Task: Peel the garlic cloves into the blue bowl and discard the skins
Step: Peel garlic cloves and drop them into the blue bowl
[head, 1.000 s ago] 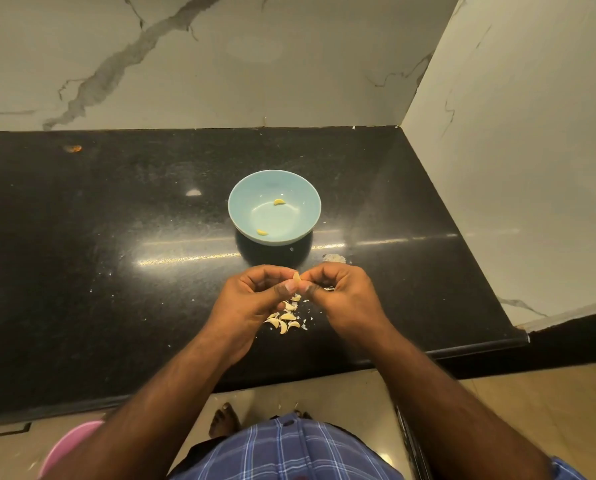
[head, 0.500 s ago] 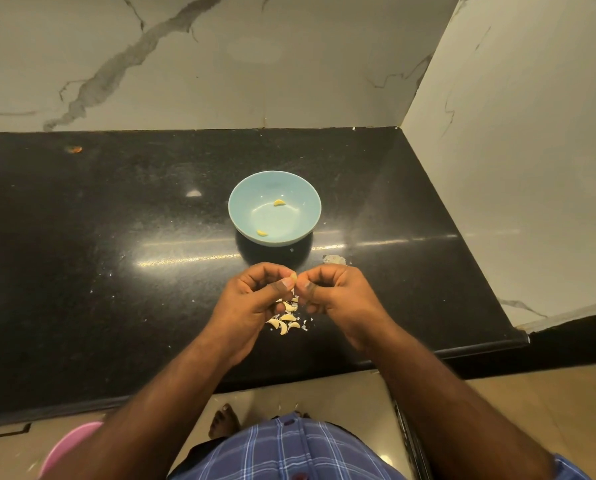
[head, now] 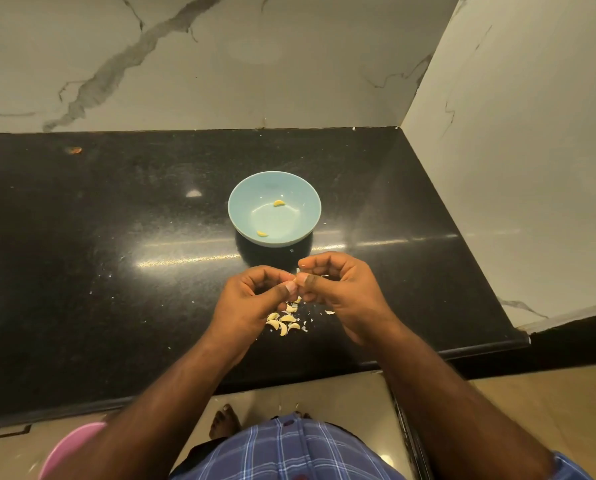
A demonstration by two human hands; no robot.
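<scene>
Pink tub (head: 71, 452): low at the near left, below the counter edge, only partly in view; it may be meant for the skins, though I cannot tell.
Counter (head: 116, 271): black and polished, with small white flecks of skin scattered on it.
Left hand (head: 251, 303): fingers curled, thumb pressed toward the right thumb; it pinches the clove being worked, which is almost wholly hidden between the fingertips.
Pile of cloves (head: 284, 322): on the counter just under and between the two hands, near the front edge; small curved crescents, pale and yellowish, lying at mixed angles with no common direction, bits of skin among them.
Blue bowl (head: 241, 216): just beyond the hands, mid-counter; two peeled cloves (head: 278, 203) lie well apart inside it, one far, one near-left, each with its long axis roughly left to right.
Right hand (head: 338, 292): fingers curled, thumb and fingertips meeting the left hand's; it grips the same clove or its skin, which of the two I cannot tell.
Clove in hand: its pointing and long axis are hidden.
Handling, as I judge it: each clove is light, firm and slippery once bare; the skin is papery, tears easily and clings. Best held across the thick middle while a nail lifts skin from a tip.
Progress: early, two done, most of the pile left.
</scene>
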